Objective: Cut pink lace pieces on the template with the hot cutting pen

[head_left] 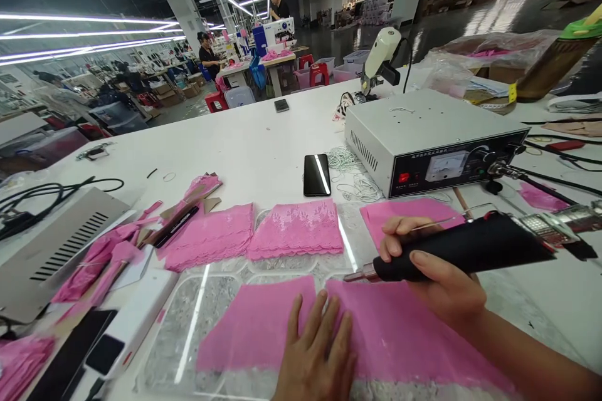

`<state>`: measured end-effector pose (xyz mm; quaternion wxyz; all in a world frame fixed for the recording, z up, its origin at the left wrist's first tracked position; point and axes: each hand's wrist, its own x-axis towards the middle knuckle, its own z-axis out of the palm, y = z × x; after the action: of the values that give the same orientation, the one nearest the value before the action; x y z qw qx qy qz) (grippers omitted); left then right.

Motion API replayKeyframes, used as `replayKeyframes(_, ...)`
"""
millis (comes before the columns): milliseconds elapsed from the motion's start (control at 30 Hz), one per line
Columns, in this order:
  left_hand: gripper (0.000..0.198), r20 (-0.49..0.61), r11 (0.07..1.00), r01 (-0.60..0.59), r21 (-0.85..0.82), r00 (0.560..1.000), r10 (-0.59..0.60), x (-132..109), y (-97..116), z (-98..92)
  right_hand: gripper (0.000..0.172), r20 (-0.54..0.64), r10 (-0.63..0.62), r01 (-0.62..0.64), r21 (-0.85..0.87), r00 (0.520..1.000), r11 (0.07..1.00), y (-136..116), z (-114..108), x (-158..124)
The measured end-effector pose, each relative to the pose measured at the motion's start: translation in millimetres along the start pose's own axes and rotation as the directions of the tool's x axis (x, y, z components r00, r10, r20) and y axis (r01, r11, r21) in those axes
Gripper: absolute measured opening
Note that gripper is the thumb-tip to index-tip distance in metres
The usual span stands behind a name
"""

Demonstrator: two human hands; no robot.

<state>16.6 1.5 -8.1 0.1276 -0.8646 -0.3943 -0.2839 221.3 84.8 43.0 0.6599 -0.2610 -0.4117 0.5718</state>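
My left hand (317, 351) lies with fingers spread across two pink fabric pieces, pressing where they meet. One is the left piece (249, 326), the other the larger right piece (399, 326). In my right hand (442, 282) is a black-handled ultrasonic welding gun (451, 250), its metal tip at the top edge of the right piece. Both pieces rest on a clear plastic sheet (169, 332). Just beyond them lie a stack of pink lace panels (301, 229), another pink stack (211, 238), and a pink piece (376, 219) partly behind the gun.
A grey control box (437, 131) with a dial and red switch stands at the right, cabled toward the gun. A phone (317, 175) lies near tangled cord. Another grey box (61, 250) and pink strips (103, 257) occupy the left. Co-workers (278, 5) are in the background.
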Motion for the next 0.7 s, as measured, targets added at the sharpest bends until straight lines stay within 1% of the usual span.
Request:
replayKeyframes(100, 0.025, -0.07, 0.998, 0.045, -0.049, 0.996, -0.049, -1.3, 2.3, 4.9, 0.015, 0.014, -0.027, 0.027, -0.033, 1.0, 0.999, 2.0, 6.9, -1.0)
replayKeyframes(200, 0.024, -0.09, 0.996, 0.058, -0.061, 0.994, -0.063, -1.2, 3.3, 6.9, 0.014, 0.05, -0.04, 0.042, -0.046, 0.998, 0.998, 6.5, 9.9, -2.4)
replayKeyframes(467, 0.024, -0.097, 0.995, 0.081, -0.055, 0.992, -0.086, -1.1, 5.2, 5.3, 0.016, 0.108, -0.036, 0.041, -0.045, 0.993, 0.998, 16.5, 10.5, -4.0)
replayKeyframes(700, 0.024, -0.081, 0.996, 0.079, -0.04, 0.993, -0.082, -1.5, 6.4, 5.3, 0.015, 0.081, -0.037, 0.042, -0.052, 0.996, 0.998, 14.4, 14.0, -3.4)
